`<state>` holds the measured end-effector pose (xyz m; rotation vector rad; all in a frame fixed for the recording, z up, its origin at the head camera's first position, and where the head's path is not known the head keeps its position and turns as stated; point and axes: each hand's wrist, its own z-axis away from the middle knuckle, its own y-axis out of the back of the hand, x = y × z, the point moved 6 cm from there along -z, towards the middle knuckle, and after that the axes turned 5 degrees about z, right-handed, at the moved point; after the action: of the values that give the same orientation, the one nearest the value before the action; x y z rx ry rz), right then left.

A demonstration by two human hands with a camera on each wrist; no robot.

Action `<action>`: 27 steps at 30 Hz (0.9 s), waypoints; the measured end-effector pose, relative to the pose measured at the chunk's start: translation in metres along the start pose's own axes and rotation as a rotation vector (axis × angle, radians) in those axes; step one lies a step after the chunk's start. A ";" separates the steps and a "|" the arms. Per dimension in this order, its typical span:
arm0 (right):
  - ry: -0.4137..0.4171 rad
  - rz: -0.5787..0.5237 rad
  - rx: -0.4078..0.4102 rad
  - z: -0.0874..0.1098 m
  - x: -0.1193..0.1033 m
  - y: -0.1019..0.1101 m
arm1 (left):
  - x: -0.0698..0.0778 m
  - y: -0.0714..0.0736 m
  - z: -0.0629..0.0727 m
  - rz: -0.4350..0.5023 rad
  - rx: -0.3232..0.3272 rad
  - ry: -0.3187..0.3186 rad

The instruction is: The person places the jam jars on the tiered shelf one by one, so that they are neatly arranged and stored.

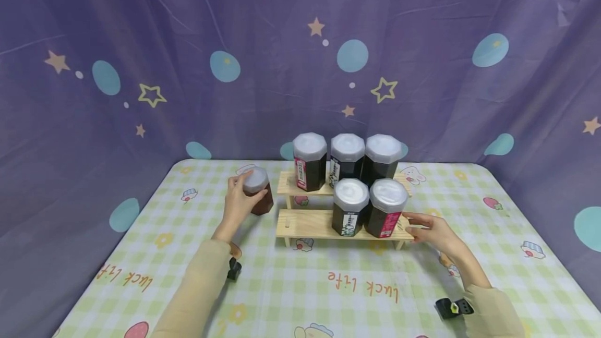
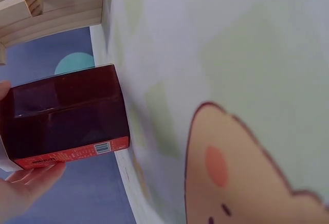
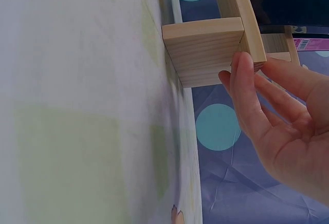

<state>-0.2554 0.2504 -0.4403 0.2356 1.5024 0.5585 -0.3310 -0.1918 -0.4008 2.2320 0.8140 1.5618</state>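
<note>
My left hand (image 1: pixel 239 200) grips a dark octagonal jar (image 1: pixel 263 203) with a frosted lid, left of a two-tier wooden rack (image 1: pixel 305 223). The left wrist view shows this jar (image 2: pixel 67 108) close up, with a red label along one side; whether its base touches the table I cannot tell. At the rack's right end, my right hand (image 1: pixel 434 231) pinches the lower shelf board (image 3: pixel 252 39) between thumb and fingers. Two similar jars, one with a white-and-green label (image 1: pixel 348 223) and one with a pink label (image 1: pixel 388 223), stand beside that hand on the lower tier.
Three more dark jars line the upper tier: a left one (image 1: pixel 310 163), a middle one (image 1: pixel 347 155) and a right one (image 1: pixel 382 155). A green-checked cloth (image 1: pixel 291 286) covers the table. Behind it hangs a purple curtain (image 1: pixel 281 25).
</note>
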 end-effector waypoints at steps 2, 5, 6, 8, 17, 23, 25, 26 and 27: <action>0.000 -0.002 0.000 0.000 0.000 0.000 | 0.000 0.001 -0.001 -0.003 0.006 0.005; 0.002 -0.004 -0.002 0.000 0.000 0.000 | 0.000 0.001 -0.002 0.002 0.014 0.011; -0.001 -0.006 -0.001 0.000 0.000 0.000 | 0.000 0.002 -0.002 0.003 0.017 0.010; -0.009 -0.009 -0.001 0.000 0.000 0.000 | 0.000 0.002 -0.002 0.003 0.026 0.008; -0.009 -0.001 0.002 0.000 0.001 0.000 | 0.000 0.002 -0.002 0.009 0.066 -0.013; -0.010 -0.004 0.000 0.000 0.003 0.000 | 0.000 0.002 -0.001 0.014 0.084 -0.025; -0.007 -0.003 0.000 0.000 0.002 0.000 | 0.001 0.003 -0.001 0.023 0.092 -0.031; -0.005 -0.001 0.000 0.000 0.002 0.000 | 0.001 0.002 -0.001 0.027 0.095 -0.034; -0.005 0.000 0.001 0.000 0.001 0.000 | 0.001 0.002 0.000 0.028 0.098 -0.038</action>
<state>-0.2559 0.2511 -0.4411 0.2374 1.4976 0.5571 -0.3302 -0.1931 -0.3986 2.3436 0.8692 1.5183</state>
